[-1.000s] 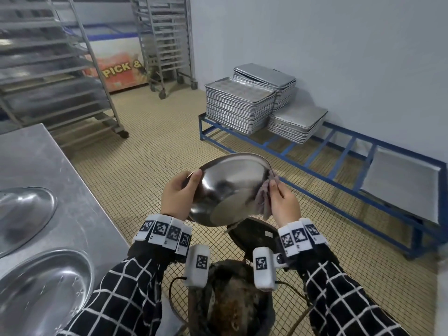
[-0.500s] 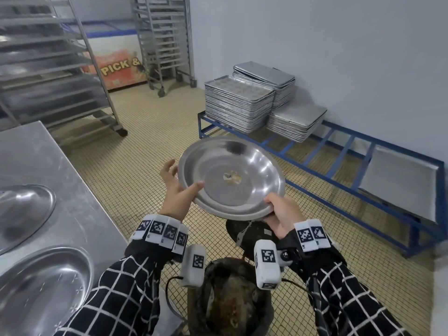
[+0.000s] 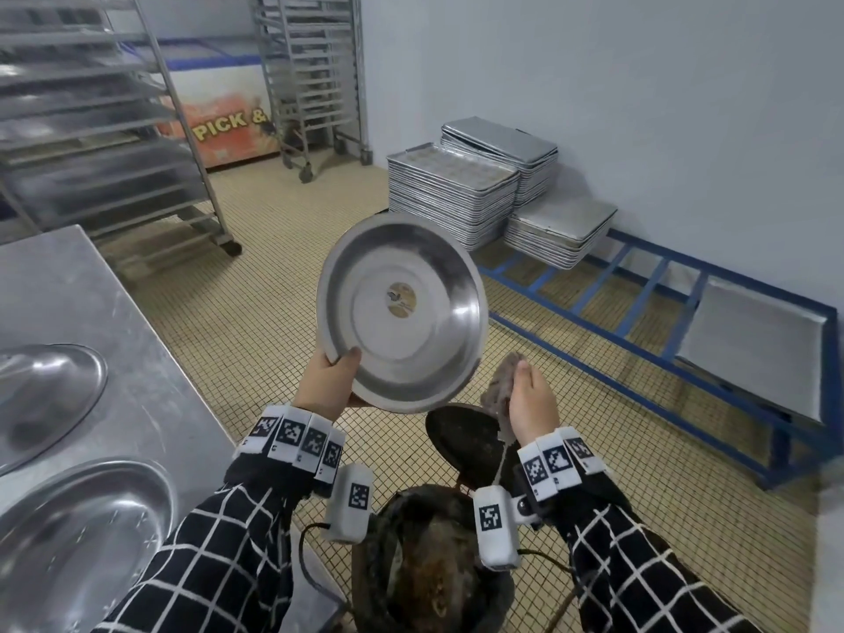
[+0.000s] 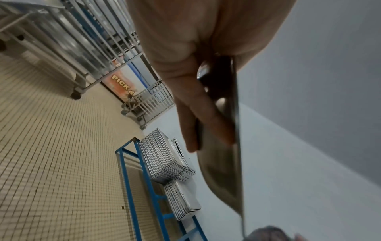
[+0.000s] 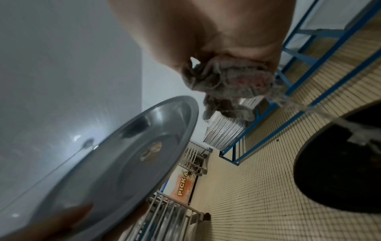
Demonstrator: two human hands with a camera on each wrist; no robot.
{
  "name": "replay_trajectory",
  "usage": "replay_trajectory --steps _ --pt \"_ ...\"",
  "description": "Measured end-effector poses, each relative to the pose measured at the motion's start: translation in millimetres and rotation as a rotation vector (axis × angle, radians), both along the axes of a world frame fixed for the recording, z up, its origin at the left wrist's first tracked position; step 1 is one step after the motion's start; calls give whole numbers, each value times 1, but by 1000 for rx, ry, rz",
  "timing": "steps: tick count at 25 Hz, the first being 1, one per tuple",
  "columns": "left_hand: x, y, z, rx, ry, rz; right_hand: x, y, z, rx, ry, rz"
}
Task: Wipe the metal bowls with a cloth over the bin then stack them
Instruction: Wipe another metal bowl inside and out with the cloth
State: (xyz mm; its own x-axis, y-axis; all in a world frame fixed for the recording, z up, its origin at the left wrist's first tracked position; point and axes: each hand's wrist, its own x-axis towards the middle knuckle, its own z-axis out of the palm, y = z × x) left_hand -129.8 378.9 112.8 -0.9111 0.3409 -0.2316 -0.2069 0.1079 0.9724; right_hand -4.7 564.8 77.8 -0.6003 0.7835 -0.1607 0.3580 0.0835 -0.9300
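Steel counter (image 3: 68, 290), tiled floor (image 3: 283, 249), maybe kitchen.

Steel table on the left, tiled floor everywhere else

The steel table (image 3: 68, 303) has two metal bowls (image 3: 43, 390) sitting on it, and the bin (image 3: 379, 564) stands on the tiled floor (image 3: 274, 285) beside the blue rack (image 3: 639, 312) stacked with trays (image 3: 452, 189).

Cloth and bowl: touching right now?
Apart. The right wrist view shows wall and stacked trays between the cloth bunched in the right hand and the bowl rim.
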Motion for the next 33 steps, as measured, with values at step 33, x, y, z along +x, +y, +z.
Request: replay_trajectory --steps 33 --pt "13 15 19 -53 318 -124 -9 -51 -15 914 156 627"
